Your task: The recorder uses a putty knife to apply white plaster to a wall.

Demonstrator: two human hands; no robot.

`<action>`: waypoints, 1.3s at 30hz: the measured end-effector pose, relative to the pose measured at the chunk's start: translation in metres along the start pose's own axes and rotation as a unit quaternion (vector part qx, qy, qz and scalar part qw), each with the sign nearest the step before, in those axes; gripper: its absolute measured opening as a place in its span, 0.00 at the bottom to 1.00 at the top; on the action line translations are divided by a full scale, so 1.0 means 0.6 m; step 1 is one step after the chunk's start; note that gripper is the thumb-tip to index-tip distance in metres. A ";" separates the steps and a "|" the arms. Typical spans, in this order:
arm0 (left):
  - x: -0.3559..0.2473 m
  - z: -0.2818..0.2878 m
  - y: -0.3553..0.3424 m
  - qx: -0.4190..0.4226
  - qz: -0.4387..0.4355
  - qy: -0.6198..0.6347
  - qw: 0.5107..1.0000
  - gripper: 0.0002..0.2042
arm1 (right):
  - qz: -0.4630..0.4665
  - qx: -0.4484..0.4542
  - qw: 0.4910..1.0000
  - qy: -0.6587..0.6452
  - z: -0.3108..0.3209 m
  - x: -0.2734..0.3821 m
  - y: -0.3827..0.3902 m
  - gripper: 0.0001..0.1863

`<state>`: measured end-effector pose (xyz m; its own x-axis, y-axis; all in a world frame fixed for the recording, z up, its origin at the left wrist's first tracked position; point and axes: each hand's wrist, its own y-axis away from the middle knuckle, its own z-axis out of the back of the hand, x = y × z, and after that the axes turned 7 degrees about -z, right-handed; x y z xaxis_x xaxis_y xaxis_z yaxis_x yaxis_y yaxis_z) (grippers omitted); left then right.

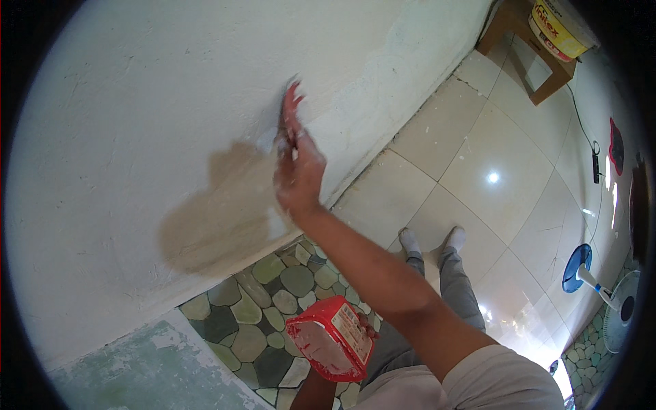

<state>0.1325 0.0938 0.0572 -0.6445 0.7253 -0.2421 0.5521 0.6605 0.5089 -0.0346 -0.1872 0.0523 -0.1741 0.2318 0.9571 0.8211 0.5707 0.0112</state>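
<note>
My right hand [299, 174] is raised against the white wall [171, 102], its fingers pointing up along the surface and smeared with white. Seen edge-on and blurred, it seems closed around something thin and flat pressed to the wall, which I cannot make out. Low in front of my body, my left hand [369, 326] grips a red plastic tub [355, 342] from its right side. White paste [326, 348] coats the inside of the tub, whose opening tilts toward the wall. Most of my left hand is hidden behind the tub.
Pebble-pattern tiles [249, 338] lie below the tub, beside a worn green surface [150, 369]. Glossy beige tiles [499, 164] stretch right. A brown stool [509, 20] with a yellow paint bucket [557, 31] stands far right. A fan [618, 307] and cable [581, 116] are at right.
</note>
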 end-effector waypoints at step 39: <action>-0.006 0.057 0.016 -0.015 0.023 0.021 0.999 0.30 | -0.004 0.072 0.997 0.017 0.065 -0.003 0.033 0.19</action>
<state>0.1581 0.1040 0.0349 -0.6409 0.7455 -0.1828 0.5666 0.6201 0.5426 -0.0393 -0.1459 0.0393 -0.1600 0.2002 0.9666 0.7321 0.6809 -0.0199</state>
